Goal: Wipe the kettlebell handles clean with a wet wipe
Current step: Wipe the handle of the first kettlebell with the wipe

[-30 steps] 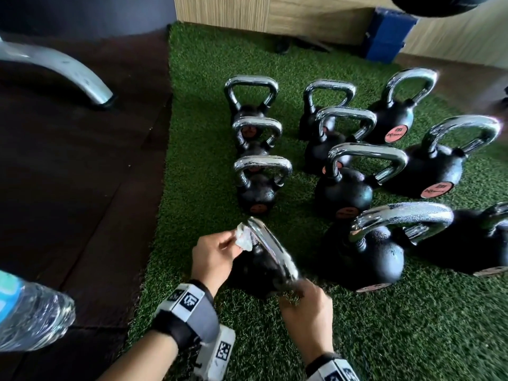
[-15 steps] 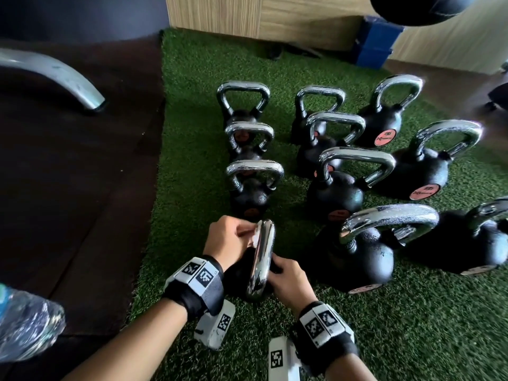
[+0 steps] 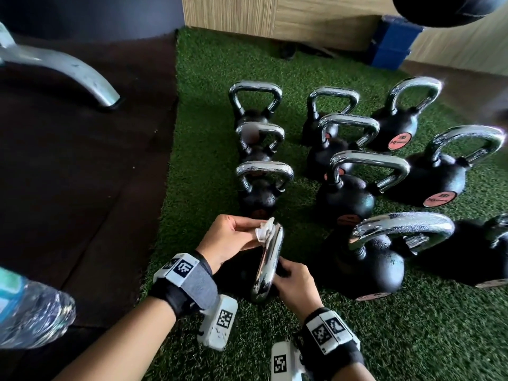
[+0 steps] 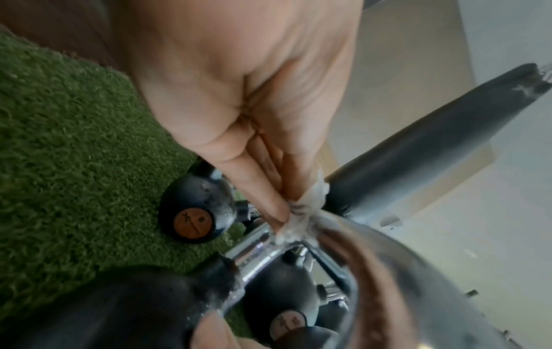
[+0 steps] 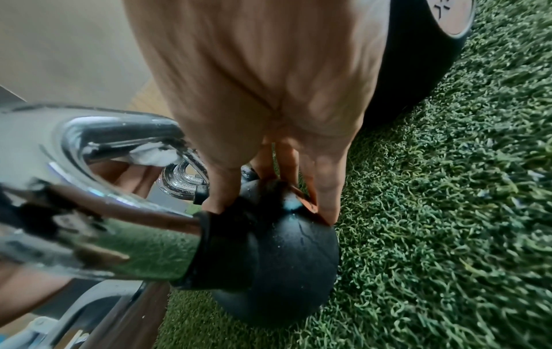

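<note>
The nearest kettlebell lies tilted on the green turf, its chrome handle (image 3: pixel 268 259) edge-on to me and its black body (image 5: pixel 278 238) below. My left hand (image 3: pixel 233 235) pinches a crumpled white wet wipe (image 3: pixel 265 229) against the far top bend of that handle. In the left wrist view the wet wipe (image 4: pixel 295 213) sits bunched between the fingertips (image 4: pixel 276 209) and the chrome. My right hand (image 3: pixel 294 281) grips the kettlebell's body just right of the handle, thumb (image 5: pixel 216 186) on one side and fingers (image 5: pixel 324 198) on the other.
Several more black kettlebells with chrome handles stand in rows beyond and to the right, the closest big one (image 3: pixel 379 259) right beside my right hand. A water bottle (image 3: pixel 30 312) is at lower left over dark rubber flooring. A metal machine leg (image 3: pixel 68 70) and a blue box (image 3: pixel 393 42) lie farther off.
The kettlebell has been turned so its handle points edge-on at me. My right hand shifted from the handle's near end to the body. The wipe stays at the far bend.
</note>
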`<state>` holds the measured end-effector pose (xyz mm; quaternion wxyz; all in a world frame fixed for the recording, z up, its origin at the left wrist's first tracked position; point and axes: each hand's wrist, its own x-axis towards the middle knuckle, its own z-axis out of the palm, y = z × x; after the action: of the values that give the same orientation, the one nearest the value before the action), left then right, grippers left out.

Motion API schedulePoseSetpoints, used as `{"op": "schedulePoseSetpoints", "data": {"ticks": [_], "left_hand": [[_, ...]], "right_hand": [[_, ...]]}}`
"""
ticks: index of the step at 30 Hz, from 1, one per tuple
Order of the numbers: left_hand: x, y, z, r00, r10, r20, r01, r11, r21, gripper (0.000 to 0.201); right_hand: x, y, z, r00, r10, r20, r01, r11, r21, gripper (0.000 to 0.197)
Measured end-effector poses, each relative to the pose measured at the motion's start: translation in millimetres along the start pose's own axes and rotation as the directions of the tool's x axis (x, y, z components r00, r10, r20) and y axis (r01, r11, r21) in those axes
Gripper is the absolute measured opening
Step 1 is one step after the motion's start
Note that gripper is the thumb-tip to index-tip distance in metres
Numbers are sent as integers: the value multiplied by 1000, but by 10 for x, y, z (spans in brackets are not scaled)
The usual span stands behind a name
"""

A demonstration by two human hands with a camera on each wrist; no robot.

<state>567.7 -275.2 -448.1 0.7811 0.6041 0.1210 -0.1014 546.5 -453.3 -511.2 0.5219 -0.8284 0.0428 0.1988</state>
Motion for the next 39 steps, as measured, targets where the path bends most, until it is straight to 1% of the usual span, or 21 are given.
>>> {"op": "schedulePoseSetpoints", "data": {"ticks": [4, 7, 8, 10, 11, 12, 13, 15, 16, 18, 21, 23, 25, 27, 30, 33, 35, 37, 38, 39], "left_hand": [[-26, 34, -14, 999, -38, -22, 38, 999, -11, 20], [-139, 7, -82, 995, -96, 40, 96, 995, 1, 21], [-176, -1, -109, 995, -80, 61, 78, 996, 38, 21], [-241, 0, -143, 998, 26, 52, -33, 990, 134, 23], [-281, -10, -153, 996, 75, 39, -80, 984, 162, 24], [-319, -34, -175, 995, 92, 36, -97, 981, 168, 25], [-362, -57, -195, 996, 78, 49, -85, 984, 155, 26], [-440, -89, -243, 990, 25, 136, -50, 982, 184, 25], [-467, -107, -279, 985, 18, 174, -58, 972, 226, 23], [-504, -115, -333, 977, 65, 204, -120, 955, 270, 22], [-586, -152, -376, 972, 119, 200, -173, 946, 274, 21], [-649, -193, -395, 963, 114, 246, -196, 920, 340, 20], [-701, -221, -415, 955, 99, 279, -217, 875, 434, 20], [-736, -237, -423, 962, 97, 256, -220, 832, 509, 21], [-800, -326, -405, 976, 111, 188, -199, 802, 562, 21], [-858, -483, -366, 988, 123, 95, -156, 760, 631, 24], [-876, -530, -355, 991, 120, 62, -133, 776, 616, 26], [-850, -531, -375, 992, 110, 58, -123, 787, 605, 27], [-834, -510, -391, 991, 119, 58, -129, 790, 600, 25], [-819, -474, -407, 988, 142, 56, -147, 797, 586, 22]], "right_hand": [[-4, -21, -18, 999, 11, -32, -11, 1000, -12, 34], [-1, 5, -26, 999, 30, -27, -30, 1000, 8, 26], [-1, 12, -23, 999, 31, -24, -31, 999, 14, 20], [1, -10, -22, 999, 22, -28, -22, 1000, 18, 15], [1, -28, -27, 999, 18, -30, -18, 1000, 11, 17], [3, -36, -31, 999, 20, -28, -20, 1000, -1, 24], [4, -39, -35, 999, 26, -22, -26, 1000, -4, 33], [0, -33, -39, 999, 49, -6, -49, 999, 13, 49], [-13, -33, -38, 998, 57, -2, -57, 998, 16, 56], [-18, -36, -29, 998, 59, -21, -59, 998, -1, 67], [-14, -50, -29, 997, 62, -44, -63, 998, -6, 76], [-20, -46, -37, 997, 68, -42, -68, 998, 0, 79], [-35, -45, -41, 996, 72, -49, -72, 997, -6, 80], [-44, -43, -36, 994, 78, -73, -79, 997, -11, 84], [-49, -30, -28, 992, 80, -94, -79, 997, 5, 86], [-60, -18, -8, 992, 69, -110, -71, 997, -17, 86], [-76, -23, 4, 993, 62, -102, -63, 998, -9, 80], [-92, -52, -16, 997, 48, -63, -48, 999, 13, 67], [-111, -77, -32, 997, 48, -56, -48, 999, -3, 63], [-130, -106, -51, 996, 47, -78, -50, 998, -41, 58]]}}
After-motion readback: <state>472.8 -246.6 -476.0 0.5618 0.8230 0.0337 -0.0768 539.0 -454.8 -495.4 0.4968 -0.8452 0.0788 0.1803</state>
